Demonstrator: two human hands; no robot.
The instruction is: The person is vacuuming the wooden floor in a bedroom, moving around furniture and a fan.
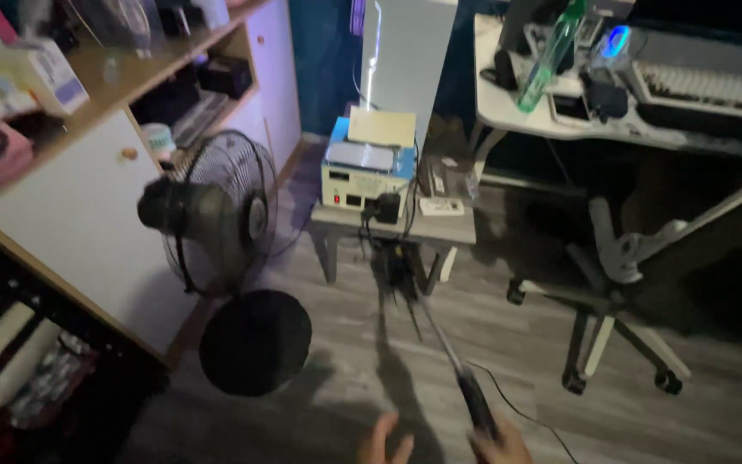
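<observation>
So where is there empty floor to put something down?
Bare wood floor lies between the fan's round base and the office chair, beside the right hand holding a long-handled tool, with the left hand close by. It is crowded under the small table, where cables hang, and on the white desk.

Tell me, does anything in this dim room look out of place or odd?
Little stands out. A green bottle lies tilted on the cluttered white desk, and cables dangle loosely under the small table. The right hand grips a long rod.
</observation>
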